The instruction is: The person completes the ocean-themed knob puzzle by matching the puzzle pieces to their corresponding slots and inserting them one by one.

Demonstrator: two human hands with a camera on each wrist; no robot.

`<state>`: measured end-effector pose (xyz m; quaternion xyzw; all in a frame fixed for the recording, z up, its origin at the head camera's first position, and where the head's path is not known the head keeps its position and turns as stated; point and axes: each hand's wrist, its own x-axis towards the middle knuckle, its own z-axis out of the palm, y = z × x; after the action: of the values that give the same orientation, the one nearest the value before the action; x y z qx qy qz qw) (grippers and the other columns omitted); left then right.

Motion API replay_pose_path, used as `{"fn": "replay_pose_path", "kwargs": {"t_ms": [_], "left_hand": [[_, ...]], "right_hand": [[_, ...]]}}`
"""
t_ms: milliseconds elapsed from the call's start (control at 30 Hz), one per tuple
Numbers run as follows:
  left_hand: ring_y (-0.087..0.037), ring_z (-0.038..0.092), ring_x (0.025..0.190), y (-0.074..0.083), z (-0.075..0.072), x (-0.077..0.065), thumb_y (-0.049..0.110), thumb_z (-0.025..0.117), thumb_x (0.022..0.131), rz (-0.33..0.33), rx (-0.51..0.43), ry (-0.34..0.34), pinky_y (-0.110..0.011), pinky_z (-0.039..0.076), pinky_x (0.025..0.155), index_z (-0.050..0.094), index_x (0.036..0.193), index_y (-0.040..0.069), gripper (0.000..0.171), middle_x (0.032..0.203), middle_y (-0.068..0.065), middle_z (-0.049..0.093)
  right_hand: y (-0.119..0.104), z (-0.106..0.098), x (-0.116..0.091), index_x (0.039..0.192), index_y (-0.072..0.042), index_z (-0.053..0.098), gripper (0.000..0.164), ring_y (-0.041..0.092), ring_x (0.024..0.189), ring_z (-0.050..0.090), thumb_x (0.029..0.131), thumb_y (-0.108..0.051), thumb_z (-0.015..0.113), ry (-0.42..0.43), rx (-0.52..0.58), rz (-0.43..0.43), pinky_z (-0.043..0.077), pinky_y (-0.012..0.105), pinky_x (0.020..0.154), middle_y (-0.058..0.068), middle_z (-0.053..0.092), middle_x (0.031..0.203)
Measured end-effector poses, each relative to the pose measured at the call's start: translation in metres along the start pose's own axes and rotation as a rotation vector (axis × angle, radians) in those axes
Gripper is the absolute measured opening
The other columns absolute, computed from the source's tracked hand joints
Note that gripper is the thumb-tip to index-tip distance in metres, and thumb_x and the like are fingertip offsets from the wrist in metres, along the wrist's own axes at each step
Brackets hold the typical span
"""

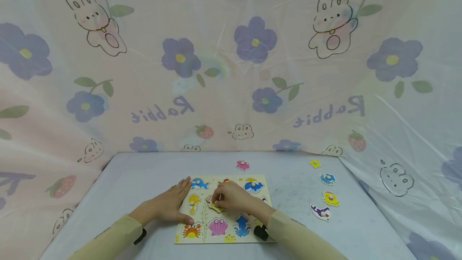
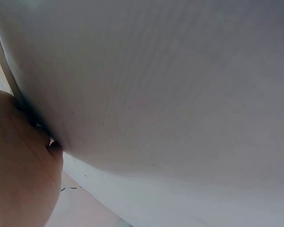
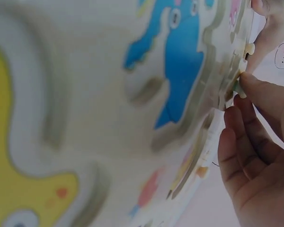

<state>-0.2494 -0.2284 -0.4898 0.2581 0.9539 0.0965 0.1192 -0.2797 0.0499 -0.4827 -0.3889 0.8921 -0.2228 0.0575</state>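
Note:
A wooden puzzle board (image 1: 213,240) with sea-animal pictures lies flat on the table. My left hand (image 1: 169,204) rests along its left edge, fingers spread and thumb near the crab (image 1: 191,230). In the left wrist view, part of that hand (image 2: 23,165) appears beside the board's edge. Over the middle of the board, my right hand (image 1: 234,198) pinches the small knob of a yellow-edged puzzle piece (image 1: 217,208), whose picture is mostly covered by the fingers. The right wrist view shows thumb and fingertips of the right hand (image 3: 260,137) at the knob (image 3: 239,90), close against the board.
Right of the board lie loose knobbed pieces: a yellow starfish (image 1: 315,163), a blue piece (image 1: 327,179), a yellow octopus (image 1: 331,198) and a purple-and-white shark-like piece (image 1: 320,212). A pink piece (image 1: 243,165) lies behind the board. A patterned curtain (image 1: 223,91) hangs behind the table.

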Motion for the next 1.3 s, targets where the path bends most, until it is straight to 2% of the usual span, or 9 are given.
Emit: {"fn": "replay_pose_path", "kwargs": {"t_ms": [633, 933, 1167, 1300], "left_hand": [[-0.042, 0.010, 0.159, -0.001, 0.001, 0.001, 0.085, 0.063, 0.079, -0.006, -0.007, 0.008, -0.058, 0.023, 0.126, 0.013, 0.164, -0.004, 0.133, 0.173, -0.022, 0.004], [-0.043, 0.010, 0.159, -0.005, 0.006, 0.003, 0.085, 0.064, 0.079, 0.015, -0.004, 0.002, -0.060, 0.023, 0.126, 0.013, 0.164, -0.005, 0.133, 0.173, -0.023, 0.004], [-0.041, 0.008, 0.159, -0.006, 0.007, 0.005, 0.088, 0.060, 0.078, -0.004, 0.006, -0.005, -0.057, 0.021, 0.127, 0.012, 0.165, -0.001, 0.133, 0.174, -0.020, 0.001], [-0.042, 0.009, 0.159, -0.004, 0.005, 0.005, 0.087, 0.061, 0.079, -0.008, -0.002, -0.004, -0.059, 0.022, 0.126, 0.013, 0.165, -0.002, 0.133, 0.173, -0.021, 0.002]], "right_hand": [[-0.008, 0.000, 0.003, 0.096, -0.022, 0.080, 0.005, -0.001, 0.074, 0.054, 0.093, -0.018, 0.080, -0.049, 0.007, 0.060, 0.050, 0.013, 0.067, -0.018, 0.060, 0.083], [-0.004, 0.002, 0.003, 0.098, -0.021, 0.080, 0.006, -0.003, 0.074, 0.056, 0.094, -0.018, 0.080, -0.051, 0.005, 0.039, 0.050, 0.013, 0.068, -0.019, 0.063, 0.084], [-0.007, -0.009, -0.003, 0.112, -0.022, 0.081, 0.016, -0.003, 0.076, 0.058, 0.098, -0.027, 0.075, -0.061, 0.036, 0.050, 0.051, 0.015, 0.069, -0.019, 0.070, 0.092], [-0.010, -0.021, -0.009, 0.115, -0.018, 0.080, 0.020, -0.003, 0.081, 0.060, 0.100, -0.029, 0.072, -0.029, 0.076, 0.022, 0.053, 0.017, 0.072, -0.015, 0.072, 0.098]]}}
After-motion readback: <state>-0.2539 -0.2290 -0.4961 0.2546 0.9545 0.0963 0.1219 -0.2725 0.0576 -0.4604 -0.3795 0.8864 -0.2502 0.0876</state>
